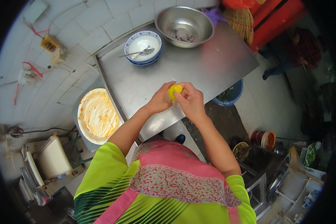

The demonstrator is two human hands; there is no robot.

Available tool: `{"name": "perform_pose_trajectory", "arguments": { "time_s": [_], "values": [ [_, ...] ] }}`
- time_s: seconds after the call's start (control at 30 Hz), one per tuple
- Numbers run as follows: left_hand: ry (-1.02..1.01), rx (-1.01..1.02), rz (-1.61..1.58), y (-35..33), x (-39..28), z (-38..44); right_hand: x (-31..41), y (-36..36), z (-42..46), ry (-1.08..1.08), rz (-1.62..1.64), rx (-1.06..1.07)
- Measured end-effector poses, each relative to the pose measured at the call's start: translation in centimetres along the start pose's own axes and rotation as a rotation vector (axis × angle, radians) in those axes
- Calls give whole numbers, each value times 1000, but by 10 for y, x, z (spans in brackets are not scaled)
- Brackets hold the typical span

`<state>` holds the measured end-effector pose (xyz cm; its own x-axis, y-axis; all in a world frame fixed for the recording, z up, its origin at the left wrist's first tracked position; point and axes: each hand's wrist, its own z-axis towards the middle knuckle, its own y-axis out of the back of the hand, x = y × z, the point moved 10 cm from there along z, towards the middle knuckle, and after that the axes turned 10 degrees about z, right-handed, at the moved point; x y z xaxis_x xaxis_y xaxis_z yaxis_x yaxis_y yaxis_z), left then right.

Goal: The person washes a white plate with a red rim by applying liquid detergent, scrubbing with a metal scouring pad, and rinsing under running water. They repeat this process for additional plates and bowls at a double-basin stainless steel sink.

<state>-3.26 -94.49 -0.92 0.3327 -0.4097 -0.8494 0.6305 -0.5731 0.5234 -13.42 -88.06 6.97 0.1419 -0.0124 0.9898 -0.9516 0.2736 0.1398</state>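
Over the steel table, both hands meet around a small yellow object (175, 91) with a round, flat end, perhaps the cap of a small bottle. My left hand (160, 98) grips it from the left, and something pale and translucent shows beside its fingers. From the right, the thumb and fingers of my right hand (191, 101) pinch the yellow part. The rest of the object is hidden by the fingers. Beyond the hands stands a stack of blue-rimmed bowls (143, 46); a metal spoon (148, 50) and a white spoon (136, 55) lie in the top one.
A large steel basin (184, 42) sits at the table's (221, 58) far side, near a straw broom (238, 23). Left of the table is a round basin (85, 123) smeared with a creamy substance. A blue tub (232, 96) stands under the right edge. Another person (305, 49) is at upper right.
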Motion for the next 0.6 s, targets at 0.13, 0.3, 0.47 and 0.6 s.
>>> {"name": "perform_pose_trajectory", "arguments": {
  "time_s": [0.13,0.3,0.47,0.6],
  "values": [
    [-99,-211,-213,37,-36,-16,1,-1,6,-7,87,81],
    [-166,-344,-208,55,-79,-20,-11,-3,13,-34,268,178],
    [-106,-355,-172,49,-74,-10,-8,6,22,-167,233,249],
    [-92,-373,-173,52,-82,-17,-15,0,29,-214,275,291]
  ]
}}
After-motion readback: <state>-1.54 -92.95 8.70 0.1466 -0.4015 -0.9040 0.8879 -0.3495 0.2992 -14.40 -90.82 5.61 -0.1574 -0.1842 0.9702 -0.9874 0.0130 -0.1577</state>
